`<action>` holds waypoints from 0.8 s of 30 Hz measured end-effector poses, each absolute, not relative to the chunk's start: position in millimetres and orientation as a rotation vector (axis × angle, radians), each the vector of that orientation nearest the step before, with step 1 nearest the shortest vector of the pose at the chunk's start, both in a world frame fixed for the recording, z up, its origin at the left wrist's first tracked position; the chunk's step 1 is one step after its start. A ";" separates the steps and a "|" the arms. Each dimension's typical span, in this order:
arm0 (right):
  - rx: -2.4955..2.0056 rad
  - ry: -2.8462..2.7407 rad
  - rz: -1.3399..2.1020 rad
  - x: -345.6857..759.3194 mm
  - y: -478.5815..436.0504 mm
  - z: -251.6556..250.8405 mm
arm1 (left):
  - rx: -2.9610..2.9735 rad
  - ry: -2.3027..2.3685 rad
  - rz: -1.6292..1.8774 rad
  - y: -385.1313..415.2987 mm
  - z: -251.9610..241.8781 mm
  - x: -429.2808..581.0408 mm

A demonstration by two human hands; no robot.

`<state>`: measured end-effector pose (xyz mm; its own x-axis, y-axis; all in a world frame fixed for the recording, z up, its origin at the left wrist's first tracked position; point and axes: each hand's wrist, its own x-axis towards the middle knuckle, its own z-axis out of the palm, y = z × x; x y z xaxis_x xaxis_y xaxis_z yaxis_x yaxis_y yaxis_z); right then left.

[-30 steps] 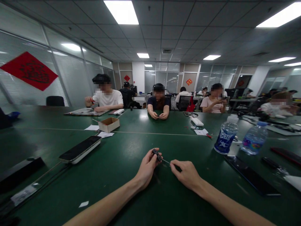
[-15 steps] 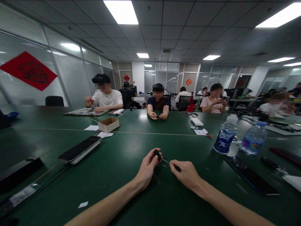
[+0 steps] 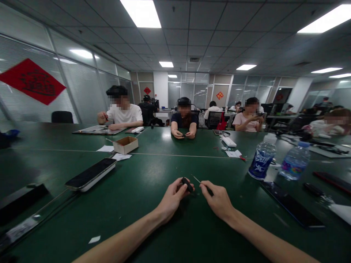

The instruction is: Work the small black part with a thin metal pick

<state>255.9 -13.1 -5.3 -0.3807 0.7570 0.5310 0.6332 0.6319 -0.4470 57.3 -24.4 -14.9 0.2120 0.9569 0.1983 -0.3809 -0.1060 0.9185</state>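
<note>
My left hand (image 3: 172,199) pinches a small black part (image 3: 187,184) between thumb and fingers, just above the green table (image 3: 142,219). My right hand (image 3: 218,201) is closed on a thin metal tool (image 3: 197,180) whose tip points up and left. The tip stands a little apart from the black part. Both hands are close together at the middle of the view.
A phone on a white box (image 3: 91,174) lies to the left, a small cardboard box (image 3: 125,144) beyond it. Two water bottles (image 3: 261,157) stand at the right, with a dark phone (image 3: 292,206) near them. Several people sit across the table.
The tool's tip has come out of the black part and now sits clear of it, tilted upward. Both hands have shifted slightly lower in view.
</note>
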 end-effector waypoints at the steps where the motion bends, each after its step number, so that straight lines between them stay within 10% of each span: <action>1: -1.091 -2.092 0.217 255.9 -13.0 -4.3 | 1.148 0.677 1.273 -24.7 -14.8 57.5; 24: -1.094 -2.180 0.305 256.0 -19.7 1.3 | 1.138 0.826 1.441 -18.2 -14.5 46.9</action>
<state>256.0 -19.7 1.3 -0.4234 0.7793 0.4621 0.6226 0.6208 -0.4765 46.9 -18.2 -14.5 0.0285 0.9779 0.2072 -0.3153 -0.1879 0.9302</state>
